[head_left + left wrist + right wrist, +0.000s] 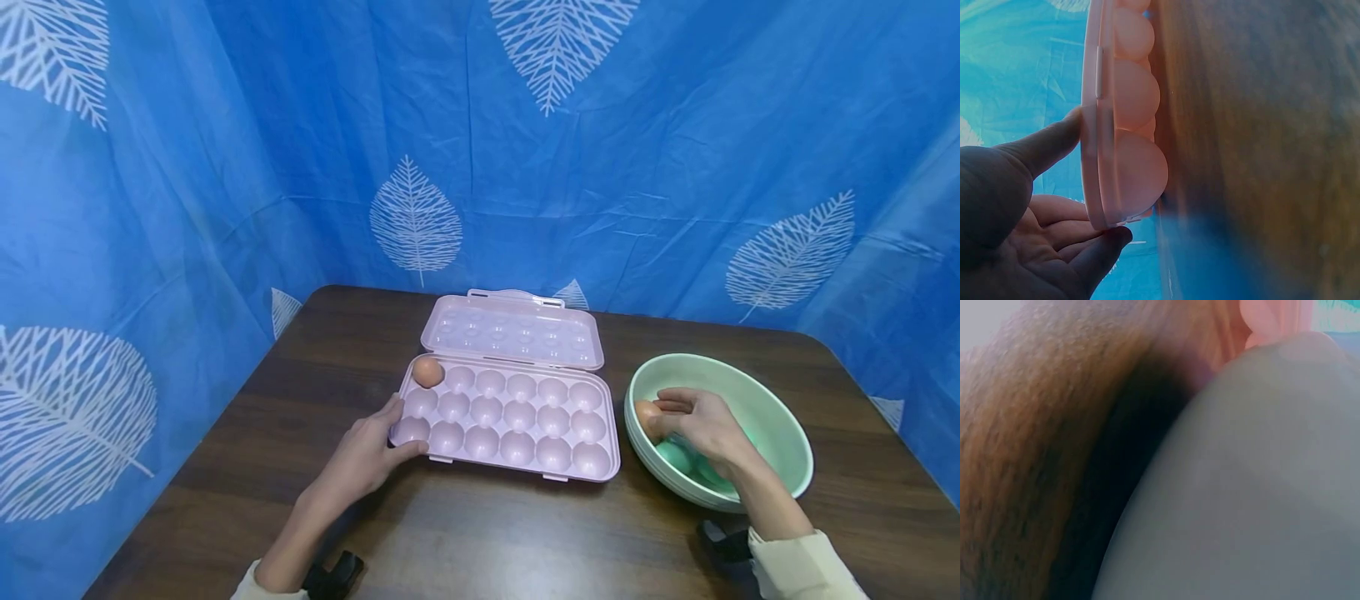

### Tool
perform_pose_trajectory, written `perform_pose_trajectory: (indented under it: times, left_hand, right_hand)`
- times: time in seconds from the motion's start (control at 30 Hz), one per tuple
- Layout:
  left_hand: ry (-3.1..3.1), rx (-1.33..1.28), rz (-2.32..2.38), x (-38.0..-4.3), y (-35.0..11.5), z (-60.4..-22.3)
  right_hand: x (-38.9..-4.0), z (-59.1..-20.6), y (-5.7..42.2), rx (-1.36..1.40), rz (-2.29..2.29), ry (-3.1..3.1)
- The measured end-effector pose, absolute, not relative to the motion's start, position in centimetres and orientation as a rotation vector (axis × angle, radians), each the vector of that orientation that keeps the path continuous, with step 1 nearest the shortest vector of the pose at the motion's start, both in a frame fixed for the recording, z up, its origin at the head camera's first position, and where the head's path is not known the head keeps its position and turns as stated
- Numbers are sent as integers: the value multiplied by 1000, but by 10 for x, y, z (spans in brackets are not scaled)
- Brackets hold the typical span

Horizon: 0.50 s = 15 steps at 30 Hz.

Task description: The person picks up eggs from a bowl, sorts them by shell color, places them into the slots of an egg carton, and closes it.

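A pink plastic egg box lies with its lid folded back on the dark wooden table. One brown egg sits in its far left cup. My left hand holds the box by its near left corner, thumb at the front edge and fingers along the left side; the left wrist view shows the thumb against the rim. Inside the pale green bowl, my right hand grips another brown egg near the left rim. Green rounded shapes show beneath that hand.
The bowl's outer wall fills much of the right wrist view. Blue cloth with white leaf prints hangs behind the table and at its sides. Bare wooden table shows in front of the box.
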<state>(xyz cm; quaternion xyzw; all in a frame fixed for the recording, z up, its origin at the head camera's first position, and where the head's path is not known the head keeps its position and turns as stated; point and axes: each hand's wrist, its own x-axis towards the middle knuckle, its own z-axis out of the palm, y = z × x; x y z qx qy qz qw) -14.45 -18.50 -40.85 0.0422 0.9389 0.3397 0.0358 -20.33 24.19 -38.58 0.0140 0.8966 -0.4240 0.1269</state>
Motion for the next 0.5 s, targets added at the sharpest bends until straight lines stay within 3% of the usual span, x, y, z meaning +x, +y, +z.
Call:
perform_pose_trajectory:
  times: [0.5]
  left_hand:
    - [2872, 133, 1052, -145, -184, -408]
  right_hand:
    - [-201, -389, 240, -51, -1198, 2686]
